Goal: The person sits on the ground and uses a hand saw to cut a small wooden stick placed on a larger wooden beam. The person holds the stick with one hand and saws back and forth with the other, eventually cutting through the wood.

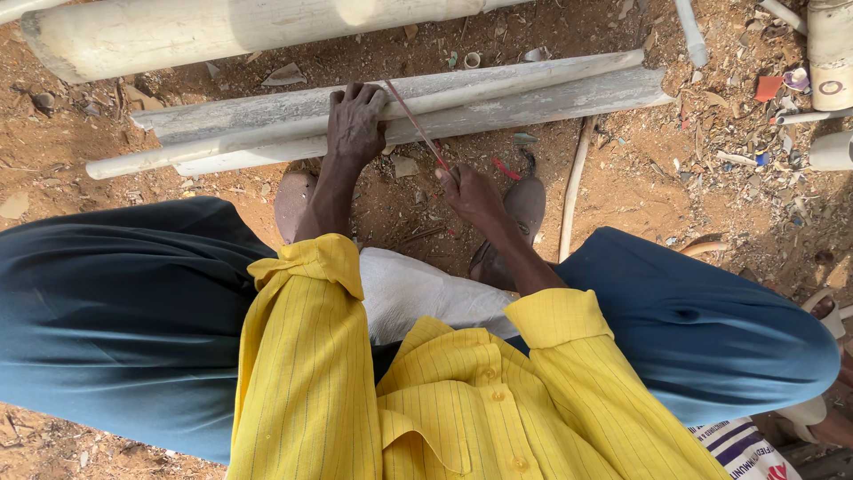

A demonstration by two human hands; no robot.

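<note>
Left hand (355, 124) presses flat, fingers spread, on grey split pipes (498, 102) lying across red dirt. Right hand (471, 196), just beside it, is closed around a thin red blade (416, 124) angled up onto the pipes.

The right hand (471, 197) hid the near end of the thin blade (416, 126), and the big pipe (222, 31) ran off the top edge.

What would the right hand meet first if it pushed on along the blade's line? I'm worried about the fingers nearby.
Probably the grey split pipe: the right hand points its thin saw blade there, close beside the left hand.
</note>
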